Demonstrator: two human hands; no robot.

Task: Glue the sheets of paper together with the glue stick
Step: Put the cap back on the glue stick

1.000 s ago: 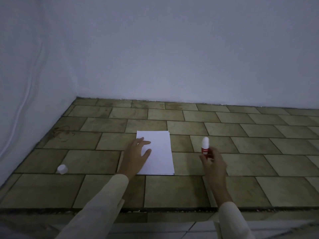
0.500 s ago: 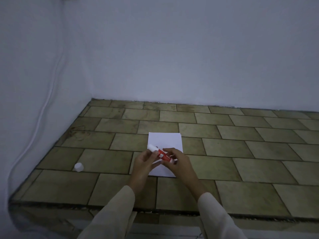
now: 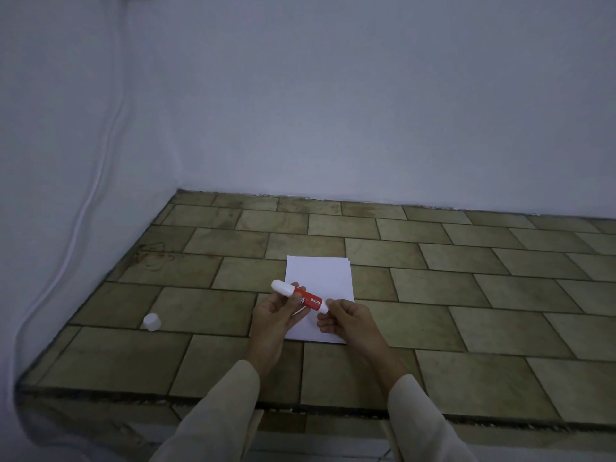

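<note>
Head view: both hands hold the red-and-white glue stick (image 3: pixel 306 298) over the near half of the sheets of paper (image 3: pixel 319 274). The stick lies tilted, its white end up to the left. The left hand (image 3: pixel 275 316) grips the red barrel between thumb and curled fingers. The right hand (image 3: pixel 348 321) pinches the stick's lower-right white end with its fingertips. The sheets lie stacked flat on the tiled surface (image 3: pixel 466 295), with a second edge peeking out at the far right corner. A small white cap (image 3: pixel 151 321) sits on the tiles well to the left. A white cable (image 3: pixel 96 181) runs down the left wall.
</note>
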